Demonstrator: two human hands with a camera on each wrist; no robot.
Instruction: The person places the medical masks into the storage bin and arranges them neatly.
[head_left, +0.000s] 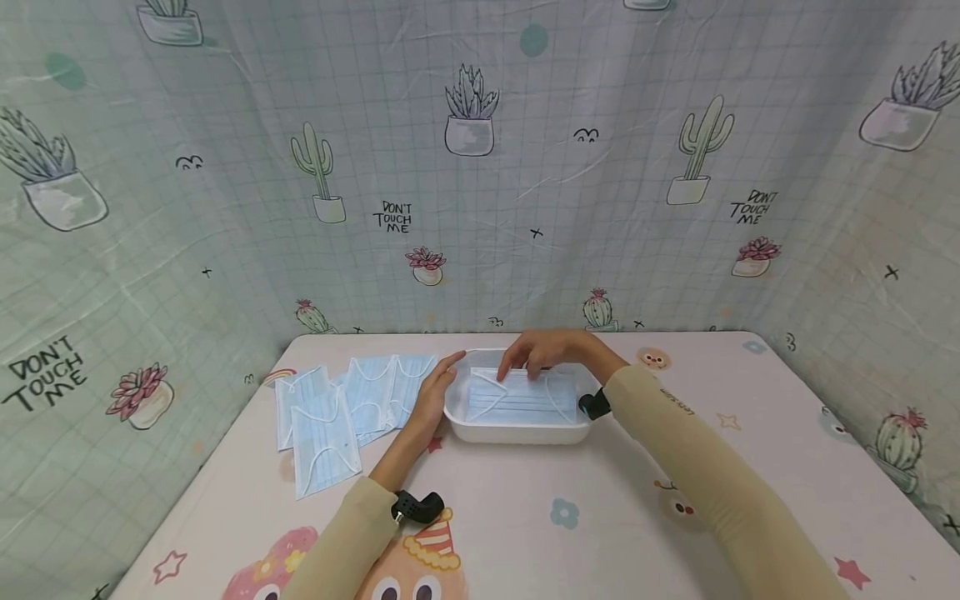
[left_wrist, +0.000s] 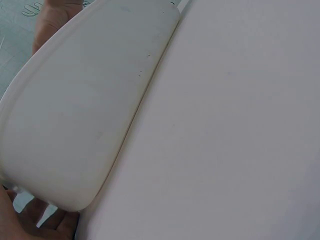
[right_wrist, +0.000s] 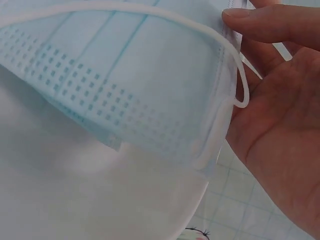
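A pleated blue face mask (head_left: 525, 398) with white ear loops lies in a white plastic tub (head_left: 517, 433). My right hand (head_left: 551, 350) reaches down over the tub's far side. In the right wrist view its thumb (right_wrist: 240, 14) lies on the front of the mask (right_wrist: 150, 65) at its edge, with fingers behind that edge, pinching it. My left hand (head_left: 433, 392) rests along the tub's left end with its fingers extended. In the left wrist view, that hand's fingers (left_wrist: 57, 225) touch the end of the tub wall (left_wrist: 85, 110).
Several blue face masks (head_left: 322, 433) lie spread and overlapping on the table left of the tub. The pale table (head_left: 510, 517) carries printed cartoon figures. A curtain (head_left: 525, 208) with cactus drawings hangs behind and along both sides.
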